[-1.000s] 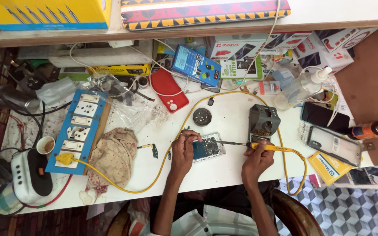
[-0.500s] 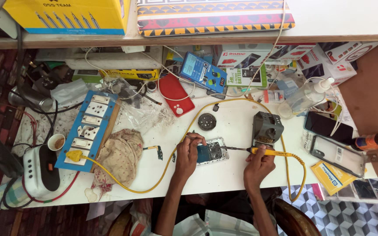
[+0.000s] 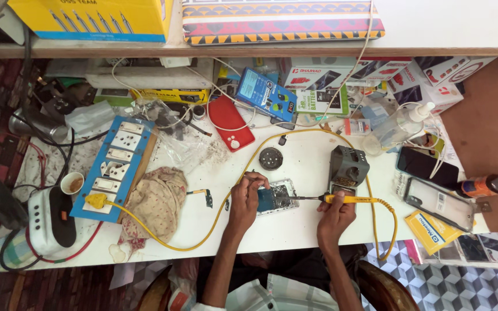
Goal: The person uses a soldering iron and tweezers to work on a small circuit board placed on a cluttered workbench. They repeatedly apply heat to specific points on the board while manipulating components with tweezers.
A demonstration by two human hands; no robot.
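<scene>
Down on the white table [image 3: 295, 224], the right hand [image 3: 334, 214] is wrapped tight around the yellow handle of a soldering iron [image 3: 332, 199], its dark tip reaching leftward onto the opened phone [image 3: 274, 197] lying flat near the table's front edge. The left hand [image 3: 245, 197] sits at the phone's left side, fingers curled and pressing down on its edge; whether it pinches anything small between the fingertips, I cannot tell. The iron's yellow cable [image 3: 220, 203] loops off to the right, arcs over the top and sweeps back left to a plug in the blue switchboard [image 3: 116, 164]. Just beside the right hand, behind the iron, stands the grey iron stand [image 3: 348, 167]. A round dark disc [image 3: 271, 158] lies just behind the phone. Left of the left hand, a small circuit strip [image 3: 204, 196], then a crumpled beige cloth [image 3: 155, 203]. Further back, a red phone cover [image 3: 229, 122] and a clear spray bottle [image 3: 397, 126].
</scene>
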